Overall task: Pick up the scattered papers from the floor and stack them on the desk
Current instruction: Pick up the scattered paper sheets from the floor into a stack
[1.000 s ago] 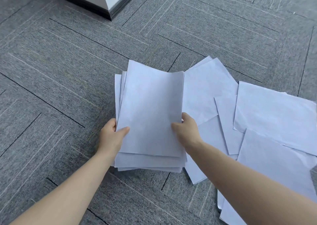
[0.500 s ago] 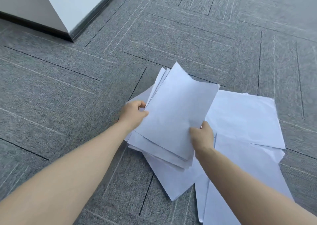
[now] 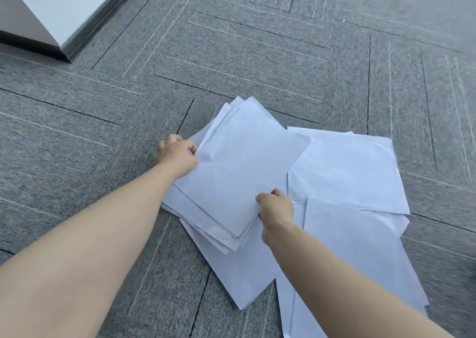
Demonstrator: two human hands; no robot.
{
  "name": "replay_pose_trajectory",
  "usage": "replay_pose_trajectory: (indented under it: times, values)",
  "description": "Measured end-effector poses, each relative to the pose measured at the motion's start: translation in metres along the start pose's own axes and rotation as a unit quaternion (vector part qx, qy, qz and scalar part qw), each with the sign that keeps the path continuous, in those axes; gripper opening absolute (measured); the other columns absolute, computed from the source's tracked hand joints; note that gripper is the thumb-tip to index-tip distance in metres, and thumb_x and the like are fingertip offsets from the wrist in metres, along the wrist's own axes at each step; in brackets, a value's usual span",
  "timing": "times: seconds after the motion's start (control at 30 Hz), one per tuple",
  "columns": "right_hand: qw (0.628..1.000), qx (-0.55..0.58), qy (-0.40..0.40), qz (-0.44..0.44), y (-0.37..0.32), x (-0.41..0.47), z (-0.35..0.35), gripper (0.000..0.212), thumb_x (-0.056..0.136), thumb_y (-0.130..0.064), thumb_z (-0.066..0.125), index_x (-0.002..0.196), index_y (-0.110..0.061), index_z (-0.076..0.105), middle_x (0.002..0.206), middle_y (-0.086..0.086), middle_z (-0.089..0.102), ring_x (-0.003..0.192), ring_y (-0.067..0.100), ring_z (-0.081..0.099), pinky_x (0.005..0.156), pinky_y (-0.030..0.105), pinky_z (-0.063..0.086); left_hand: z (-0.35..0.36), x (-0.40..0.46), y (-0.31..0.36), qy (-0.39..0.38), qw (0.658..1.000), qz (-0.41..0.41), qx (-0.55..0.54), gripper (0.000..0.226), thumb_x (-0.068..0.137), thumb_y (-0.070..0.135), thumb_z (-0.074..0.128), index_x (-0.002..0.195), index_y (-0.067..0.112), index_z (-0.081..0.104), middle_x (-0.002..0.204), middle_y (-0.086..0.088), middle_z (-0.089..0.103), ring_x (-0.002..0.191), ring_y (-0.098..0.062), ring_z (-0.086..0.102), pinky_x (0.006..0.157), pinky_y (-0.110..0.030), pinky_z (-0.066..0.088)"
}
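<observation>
Nearest me, several loose white paper sheets (image 3: 360, 255) lie flat on the grey carpet-tile floor (image 3: 77, 136), overlapping each other, partly under my right forearm. Risk: these are not gathered yet. If I lift now they stay behind, and my arm could drag or crease them.

My right hand (image 3: 277, 210) is closed on the near right corner of the gathered stack of white paper sheets (image 3: 239, 172), thumb on top, other fingers hidden under the edge. The pinch is only at a corner. Risk: the stack is fanned, edges not squared, and lower sheets stick out at the near end, so bottom ones could slide out when raised.

My left hand (image 3: 177, 156) is closed on the stack's left edge, fingers curled at the edge; how far they reach under, can't tell. The stack sits tilted, overlapping more loose sheets beneath it. I can't tell whether it rests on them or is slightly lifted.

More flat white sheets (image 3: 345, 167) lie just right of the stack, touching it.

Far left corner: a white and grey furniture panel (image 3: 51, 10) stands on the floor. No desk top is visible, so the drop spot is unknown from here.
</observation>
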State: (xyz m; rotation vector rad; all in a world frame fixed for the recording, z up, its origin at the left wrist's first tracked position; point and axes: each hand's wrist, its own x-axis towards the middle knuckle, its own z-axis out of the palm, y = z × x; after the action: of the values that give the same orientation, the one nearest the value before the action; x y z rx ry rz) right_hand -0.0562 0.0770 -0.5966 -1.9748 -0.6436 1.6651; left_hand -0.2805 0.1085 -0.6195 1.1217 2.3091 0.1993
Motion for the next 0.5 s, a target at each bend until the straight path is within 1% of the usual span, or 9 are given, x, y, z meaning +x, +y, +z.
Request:
replay_pose_trajectory:
  times: [0.07,0.17,0.27,0.37,0.4,0.43,0.47,0.5]
  values:
    - [0.999,0.026,-0.005,0.026,-0.003,0.001,0.002,0.017,0.084,0.000,0.051,0.080,-0.016,0.050,0.077,0.003,0.051,0.065,0.021,0.038,0.058,0.028,0.031,-0.003,0.001,0.001,0.006,1.000,-0.004,0.021,0.014,0.082,0.017,0.061,0.086,0.029,0.058,0.134,-0.004,0.040,0.124,-0.029,0.035,0.101,-0.037,0.029]
    - [0.998,0.034,-0.020,0.056,-0.012,0.006,0.002,0.024,0.091,-0.006,0.054,0.078,-0.023,0.043,0.076,-0.004,0.043,0.064,0.016,0.035,0.060,0.027,0.030,-0.005,0.002,0.000,0.004,0.999,-0.002,0.052,0.012,0.083,0.015,0.057,0.089,0.026,0.056,0.131,-0.009,0.042,0.123,-0.031,0.038,0.101,-0.037,0.029]
    - [0.996,0.040,-0.035,0.068,-0.016,0.010,0.005,0.017,0.092,-0.007,0.057,0.089,-0.021,0.047,0.083,-0.005,0.048,0.070,0.014,0.042,0.062,0.026,0.035,-0.004,0.000,-0.006,0.005,0.998,0.006,0.069,0.011,0.083,0.015,0.056,0.093,0.021,0.059,0.126,-0.012,0.048,0.117,-0.033,0.046,0.096,-0.038,0.033]
    - [0.997,0.024,-0.037,0.062,-0.014,0.011,0.006,0.017,0.090,-0.008,0.061,0.103,-0.017,0.055,0.092,-0.004,0.057,0.082,0.019,0.052,0.055,0.027,0.035,-0.003,-0.005,-0.016,0.010,0.999,0.016,0.042,0.010,0.081,0.014,0.057,0.089,0.015,0.060,0.113,-0.011,0.055,0.105,-0.033,0.052,0.082,-0.034,0.038]
    - [0.998,0.015,-0.037,0.049,-0.013,0.011,0.005,0.017,0.089,-0.008,0.061,0.104,-0.016,0.057,0.091,-0.004,0.059,0.079,0.019,0.053,0.052,0.026,0.036,-0.003,-0.009,-0.019,0.011,0.999,0.019,0.025,0.007,0.079,0.013,0.057,0.086,0.014,0.060,0.105,-0.011,0.057,0.099,-0.033,0.053,0.076,-0.033,0.037]
    - [0.999,0.005,-0.037,0.030,-0.011,0.013,0.005,0.016,0.088,-0.006,0.060,0.101,-0.015,0.059,0.090,-0.002,0.062,0.075,0.018,0.055,0.051,0.025,0.038,-0.004,-0.013,-0.022,0.009,1.000,0.023,0.005,0.002,0.078,0.012,0.059,0.080,0.013,0.058,0.095,-0.010,0.059,0.091,-0.031,0.053,0.069,-0.032,0.034]
    - [0.999,-0.008,-0.036,0.009,-0.008,0.015,0.003,0.014,0.086,-0.003,0.059,0.095,-0.014,0.060,0.091,0.002,0.066,0.072,0.020,0.057,0.053,0.024,0.044,-0.004,-0.018,-0.025,0.006,0.999,0.022,-0.024,0.006,0.077,0.012,0.060,0.075,0.012,0.054,0.083,-0.010,0.058,0.081,-0.029,0.051,0.064,-0.033,0.031]
    - [0.999,-0.022,-0.034,-0.011,-0.006,0.017,0.002,0.014,0.084,-0.001,0.057,0.090,-0.014,0.060,0.093,0.005,0.067,0.074,0.023,0.060,0.061,0.026,0.051,-0.004,-0.022,-0.029,0.000,0.998,0.023,-0.057,0.012,0.076,0.011,0.060,0.070,0.012,0.050,0.075,-0.009,0.054,0.074,-0.027,0.046,0.061,-0.033,0.029]
